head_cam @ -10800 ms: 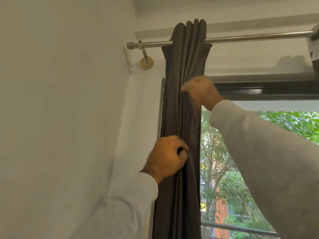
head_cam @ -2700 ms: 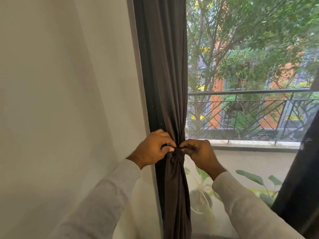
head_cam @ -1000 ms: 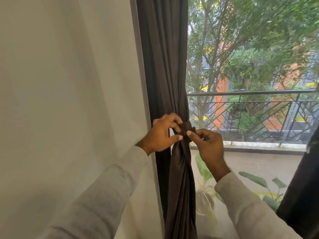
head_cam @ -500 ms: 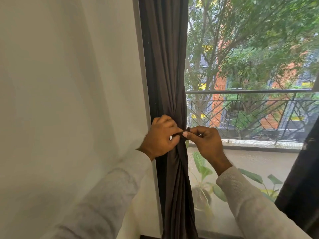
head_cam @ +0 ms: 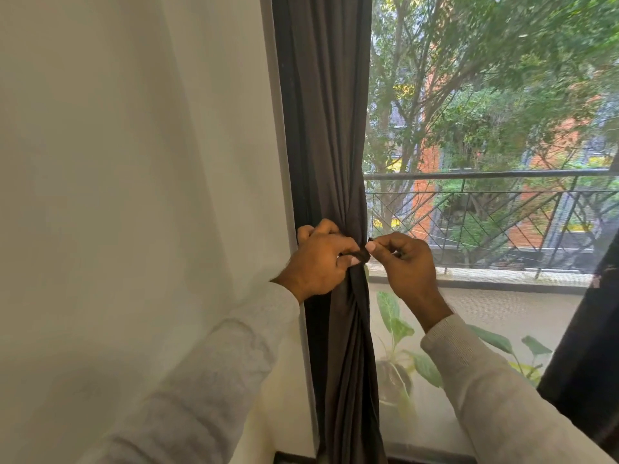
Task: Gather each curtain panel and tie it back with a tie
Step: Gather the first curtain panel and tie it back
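The dark brown curtain panel (head_cam: 330, 128) hangs gathered into a narrow bundle at the left edge of the window. A matching dark tie (head_cam: 361, 254) is wrapped round it at waist height, cinching the folds. My left hand (head_cam: 318, 259) grips the bundle and pinches one end of the tie. My right hand (head_cam: 403, 266) pinches the other end between thumb and forefinger, just right of the bundle. Both hands meet at the knot, which they partly hide.
A white wall (head_cam: 134, 195) fills the left side. A second dark curtain panel (head_cam: 589, 346) hangs at the right edge. Behind the glass are a balcony railing (head_cam: 485, 175), trees, and a leafy potted plant (head_cam: 398, 329) low down.
Since the earliest frame both hands have come down from the rod to mid-height on the panel. In the last second the tie ends have been drawn tighter and my right hand has pulled slightly rightward.
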A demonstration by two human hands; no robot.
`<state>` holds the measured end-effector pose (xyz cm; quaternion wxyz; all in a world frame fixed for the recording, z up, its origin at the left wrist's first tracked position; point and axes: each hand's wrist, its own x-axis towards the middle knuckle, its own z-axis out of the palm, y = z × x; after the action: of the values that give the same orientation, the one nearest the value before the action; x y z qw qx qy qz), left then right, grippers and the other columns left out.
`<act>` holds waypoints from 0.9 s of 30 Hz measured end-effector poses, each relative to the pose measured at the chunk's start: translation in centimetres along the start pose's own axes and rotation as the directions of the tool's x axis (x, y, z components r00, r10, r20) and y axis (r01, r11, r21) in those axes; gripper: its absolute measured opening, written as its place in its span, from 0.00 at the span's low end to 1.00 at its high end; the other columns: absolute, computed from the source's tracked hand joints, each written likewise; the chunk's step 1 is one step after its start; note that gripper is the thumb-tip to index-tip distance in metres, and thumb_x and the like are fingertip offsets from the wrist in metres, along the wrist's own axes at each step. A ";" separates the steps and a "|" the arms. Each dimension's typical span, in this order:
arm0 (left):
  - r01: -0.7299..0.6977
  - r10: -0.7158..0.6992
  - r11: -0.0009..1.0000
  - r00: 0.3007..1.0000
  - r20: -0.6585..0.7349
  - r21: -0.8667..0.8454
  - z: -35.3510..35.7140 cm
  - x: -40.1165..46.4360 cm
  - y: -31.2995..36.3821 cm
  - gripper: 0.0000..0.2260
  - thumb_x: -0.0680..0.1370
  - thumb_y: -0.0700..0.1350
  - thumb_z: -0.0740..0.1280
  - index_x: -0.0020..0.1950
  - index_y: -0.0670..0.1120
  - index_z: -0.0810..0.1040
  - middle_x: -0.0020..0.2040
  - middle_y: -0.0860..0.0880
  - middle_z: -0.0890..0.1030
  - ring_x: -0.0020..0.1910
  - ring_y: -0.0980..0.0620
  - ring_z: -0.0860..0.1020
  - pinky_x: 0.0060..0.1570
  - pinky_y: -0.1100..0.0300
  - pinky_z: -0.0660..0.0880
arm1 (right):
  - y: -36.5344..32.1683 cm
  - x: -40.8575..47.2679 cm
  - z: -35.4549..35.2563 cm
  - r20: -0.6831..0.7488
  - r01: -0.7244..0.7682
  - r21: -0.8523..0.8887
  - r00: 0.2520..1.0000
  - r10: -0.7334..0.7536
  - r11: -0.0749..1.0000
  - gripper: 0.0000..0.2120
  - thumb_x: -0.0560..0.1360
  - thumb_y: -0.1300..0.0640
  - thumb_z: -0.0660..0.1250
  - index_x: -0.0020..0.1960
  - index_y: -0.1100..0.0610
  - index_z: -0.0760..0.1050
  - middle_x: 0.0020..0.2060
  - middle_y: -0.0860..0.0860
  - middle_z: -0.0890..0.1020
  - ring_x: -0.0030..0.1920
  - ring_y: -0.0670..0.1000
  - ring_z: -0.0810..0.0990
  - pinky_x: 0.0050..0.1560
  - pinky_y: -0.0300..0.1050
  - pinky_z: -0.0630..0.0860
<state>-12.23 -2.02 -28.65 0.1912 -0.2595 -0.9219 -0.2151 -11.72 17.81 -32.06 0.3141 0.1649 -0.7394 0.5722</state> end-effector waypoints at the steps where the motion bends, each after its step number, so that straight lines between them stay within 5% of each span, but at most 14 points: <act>1: -0.025 0.024 0.999 0.999 0.035 0.026 0.0 0.1 0.0 0.05 0.83 0.52 0.70 0.55 0.55 0.85 0.57 0.57 0.76 0.68 0.48 0.67 0.71 0.45 0.60 | 0.1 0.2 -0.1 -0.001 0.003 -0.012 1.000 -0.003 1.000 0.04 0.77 0.61 0.77 0.44 0.60 0.86 0.38 0.53 0.86 0.37 0.44 0.81 0.41 0.32 0.74; 5: -0.068 0.068 0.998 0.982 0.176 -0.006 -0.4 0.5 0.0 0.09 0.83 0.51 0.71 0.45 0.54 0.76 0.59 0.57 0.72 0.74 0.49 0.63 0.75 0.40 0.55 | 0.6 0.3 0.0 0.051 -0.070 0.036 0.996 0.068 0.997 0.05 0.77 0.61 0.76 0.43 0.61 0.86 0.35 0.51 0.86 0.35 0.44 0.82 0.41 0.35 0.77; 9: -0.157 0.155 0.987 0.945 0.290 -0.017 -1.6 0.6 0.1 0.13 0.77 0.52 0.79 0.49 0.52 0.75 0.64 0.52 0.72 0.75 0.47 0.62 0.74 0.45 0.55 | 0.8 0.0 0.3 0.095 -0.153 0.164 0.986 0.139 0.974 0.12 0.79 0.65 0.73 0.39 0.72 0.80 0.28 0.50 0.79 0.29 0.43 0.74 0.36 0.33 0.73; 15: -0.189 0.192 0.978 0.980 0.040 -0.085 -0.4 -0.1 -1.4 0.06 0.78 0.49 0.76 0.53 0.50 0.84 0.51 0.56 0.79 0.62 0.54 0.69 0.68 0.37 0.69 | 0.4 0.9 -0.2 0.110 -0.226 0.217 0.972 0.206 0.950 0.14 0.79 0.63 0.74 0.37 0.69 0.80 0.28 0.55 0.78 0.29 0.45 0.73 0.35 0.35 0.72; 20: -0.176 0.161 0.979 0.978 -0.136 -0.104 0.2 -1.3 -1.6 0.11 0.78 0.48 0.71 0.61 0.54 0.80 0.56 0.52 0.78 0.57 0.47 0.78 0.66 0.42 0.74 | 0.6 1.2 0.2 0.146 -0.281 0.241 0.957 0.251 0.929 0.17 0.77 0.55 0.76 0.35 0.64 0.79 0.28 0.55 0.77 0.32 0.51 0.73 0.37 0.44 0.71; 24: -0.331 0.347 0.937 0.921 -0.178 0.112 0.2 -2.0 -2.1 0.10 0.80 0.47 0.64 0.53 0.48 0.86 0.54 0.47 0.86 0.61 0.42 0.82 0.66 0.39 0.76 | 0.4 1.2 1.0 0.153 -0.307 0.272 0.949 0.274 0.912 0.18 0.76 0.54 0.75 0.36 0.66 0.79 0.29 0.57 0.76 0.32 0.53 0.72 0.37 0.44 0.71; 27: -0.418 0.476 0.862 0.862 -0.176 0.285 1.8 -3.0 -3.0 0.13 0.83 0.47 0.64 0.58 0.43 0.87 0.60 0.41 0.86 0.65 0.38 0.83 0.69 0.39 0.77 | 0.5 1.0 1.4 0.178 -0.333 0.252 0.939 0.295 0.908 0.15 0.79 0.60 0.75 0.37 0.68 0.79 0.30 0.57 0.77 0.31 0.50 0.73 0.36 0.42 0.72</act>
<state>-11.98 -4.65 -32.43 0.3758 -0.4150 -0.8245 -0.0826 -13.15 16.74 -31.98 0.1405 0.1246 -0.6879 0.7011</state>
